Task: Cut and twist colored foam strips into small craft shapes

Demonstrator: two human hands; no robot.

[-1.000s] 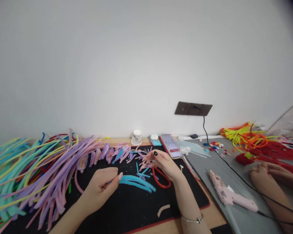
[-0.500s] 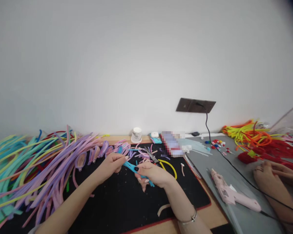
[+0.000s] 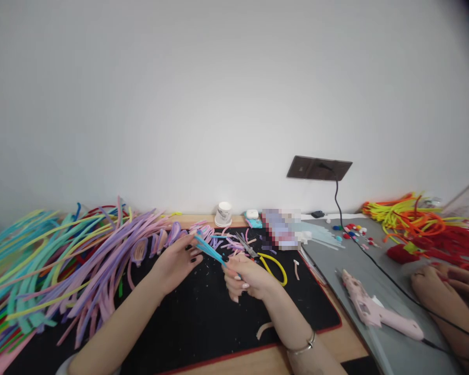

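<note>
My right hand point(image 3: 246, 277) is closed round a small bunch of light-blue pipe cleaners point(image 3: 211, 249), its lower fingers curled under. The bunch points up and left, toward my left hand point(image 3: 177, 263). My left fingers are apart and loosely bent, the upper ones at the far end of the bunch; I cannot tell how firmly they touch it. Behind my right hand lie scissors with yellow handles point(image 3: 274, 268), blades toward the wall. Short pink and purple pipe cleaner pieces point(image 3: 234, 242) are scattered on the black mat point(image 3: 203, 323).
A big heap of pastel pipe cleaners point(image 3: 82, 271) covers the left side. Along the wall stand a paper cup point(image 3: 223, 212) and a white case point(image 3: 252, 214). To the right are a pink glue gun point(image 3: 379, 312), its black cord point(image 3: 375, 263), and another person's hands point(image 3: 433, 284) near red material.
My left hand has loosened its pinch and its fingers have spread near the bunch's far end. My right hand has turned and closed round the blue pipe cleaners. The view has shifted slightly left.
</note>
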